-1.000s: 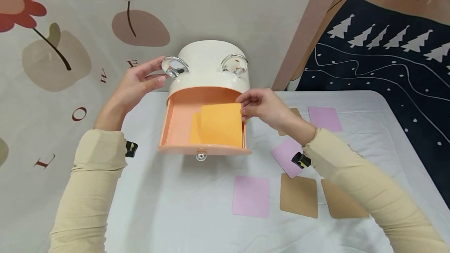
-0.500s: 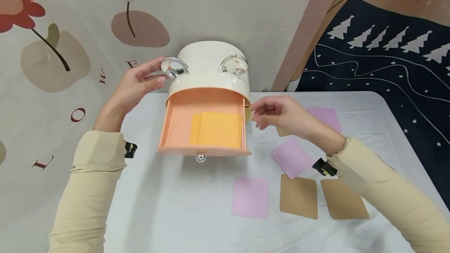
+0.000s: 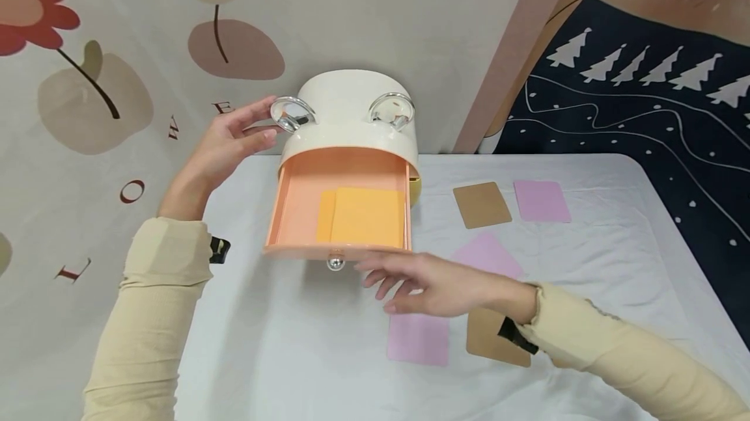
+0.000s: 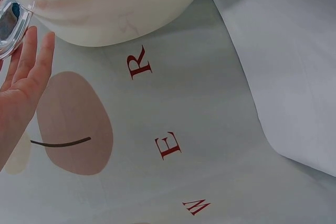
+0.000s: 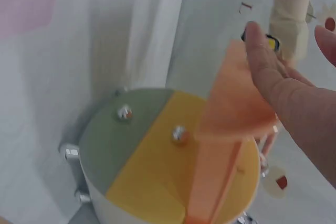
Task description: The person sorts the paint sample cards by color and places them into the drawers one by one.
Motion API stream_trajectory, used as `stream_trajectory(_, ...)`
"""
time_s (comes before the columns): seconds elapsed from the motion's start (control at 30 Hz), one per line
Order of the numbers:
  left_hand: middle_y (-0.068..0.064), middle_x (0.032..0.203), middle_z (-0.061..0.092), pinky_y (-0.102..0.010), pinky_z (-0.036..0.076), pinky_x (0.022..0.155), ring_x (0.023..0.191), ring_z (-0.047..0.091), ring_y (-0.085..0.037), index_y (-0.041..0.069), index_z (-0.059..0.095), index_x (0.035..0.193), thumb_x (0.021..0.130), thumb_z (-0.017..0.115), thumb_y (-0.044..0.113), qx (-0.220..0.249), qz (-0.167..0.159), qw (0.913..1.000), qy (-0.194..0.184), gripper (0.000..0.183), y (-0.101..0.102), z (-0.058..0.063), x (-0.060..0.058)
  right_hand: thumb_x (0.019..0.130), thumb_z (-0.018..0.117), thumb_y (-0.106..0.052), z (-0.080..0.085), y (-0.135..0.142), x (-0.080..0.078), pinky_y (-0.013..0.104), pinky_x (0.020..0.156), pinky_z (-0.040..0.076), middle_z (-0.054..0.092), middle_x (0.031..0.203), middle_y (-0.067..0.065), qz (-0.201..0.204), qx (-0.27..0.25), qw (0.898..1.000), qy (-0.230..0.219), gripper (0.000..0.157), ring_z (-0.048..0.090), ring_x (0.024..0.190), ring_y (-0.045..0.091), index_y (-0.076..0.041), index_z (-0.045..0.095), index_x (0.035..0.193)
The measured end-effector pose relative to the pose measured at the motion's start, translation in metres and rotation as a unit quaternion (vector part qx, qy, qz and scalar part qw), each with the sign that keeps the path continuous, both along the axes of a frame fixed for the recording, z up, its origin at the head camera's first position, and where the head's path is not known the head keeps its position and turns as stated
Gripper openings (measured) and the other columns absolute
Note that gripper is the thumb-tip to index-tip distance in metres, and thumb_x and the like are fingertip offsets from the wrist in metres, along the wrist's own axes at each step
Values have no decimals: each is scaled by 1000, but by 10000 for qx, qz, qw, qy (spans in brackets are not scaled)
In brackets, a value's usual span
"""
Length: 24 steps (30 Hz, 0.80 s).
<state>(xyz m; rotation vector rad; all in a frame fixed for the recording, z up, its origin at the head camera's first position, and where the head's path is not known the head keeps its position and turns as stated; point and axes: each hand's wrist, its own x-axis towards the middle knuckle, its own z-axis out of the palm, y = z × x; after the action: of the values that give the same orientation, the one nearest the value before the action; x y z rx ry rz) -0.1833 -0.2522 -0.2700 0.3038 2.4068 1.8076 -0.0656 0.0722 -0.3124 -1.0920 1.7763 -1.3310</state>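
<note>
A white rounded cabinet (image 3: 351, 102) stands against the wall with its peach drawer (image 3: 299, 213) pulled out. Inside that drawer lie two overlapping orange-yellow cards (image 3: 368, 218). My left hand (image 3: 225, 141) rests its extended fingertips against the silver-rimmed round ear (image 3: 291, 113) on the cabinet's left; the left wrist view also shows these fingers (image 4: 38, 69) straight. My right hand (image 3: 430, 284) is at the drawer's front edge, right of the silver ball knob (image 3: 336, 264), fingers loosely extended and holding nothing. In the right wrist view its fingers are close to the peach drawer front (image 5: 239, 90); contact is unclear.
Pink cards (image 3: 541, 200) and brown cards (image 3: 482, 204) lie spread on the white cloth right of the cabinet, some partly behind my right arm. Below the peach drawer, the right wrist view shows green (image 5: 118, 129) and yellow (image 5: 157, 166) drawer fronts with silver knobs.
My right hand has let go of an orange-yellow card, which now lies flat in the drawer. It swung out to the right, then down to the drawer's front. The left hand stays put.
</note>
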Motion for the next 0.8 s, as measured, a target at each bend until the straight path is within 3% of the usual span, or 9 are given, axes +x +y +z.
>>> stream_trajectory(0.1,-10,132,43,-17,48,83,118,48,-19,14,38,140,89,58,6,-5,-23,10000,2,56,0,0,0,86,59,1,-11,-9,4,24,86,48,38,136,12,198,132,9995,213,62,50,113,15,-1,28,140)
stream_trajectory(0.2,-10,133,42,-17,48,83,118,48,-18,13,37,141,89,57,5,-32,-31,10000,3,56,0,0,0,86,61,-2,-17,-16,3,25,89,46,33,140,8,117,236,9986,452,66,44,118,16,-5,26,142)
stream_trajectory(0.5,-11,135,40,-18,48,84,119,47,-20,14,36,141,90,56,8,-169,-44,9998,47,56,0,1,1,83,64,-1,-15,-24,-7,26,87,47,35,142,1,-176,261,9954,905,69,41,122,12,-11,30,143)
stream_trajectory(0.63,-11,135,41,-19,48,85,115,50,-18,14,36,141,90,56,7,-132,-63,9999,62,55,0,1,1,83,62,2,-9,-27,-22,26,84,49,36,142,4,-468,158,9936,1020,66,43,123,15,-8,33,141)
stream_trajectory(0.8,-11,134,41,-21,48,85,114,50,-18,15,36,141,91,54,5,-141,-101,9998,82,54,0,1,1,83,57,10,-5,-30,-53,28,87,49,37,141,10,-931,8,9937,628,63,39,126,21,-2,32,140)
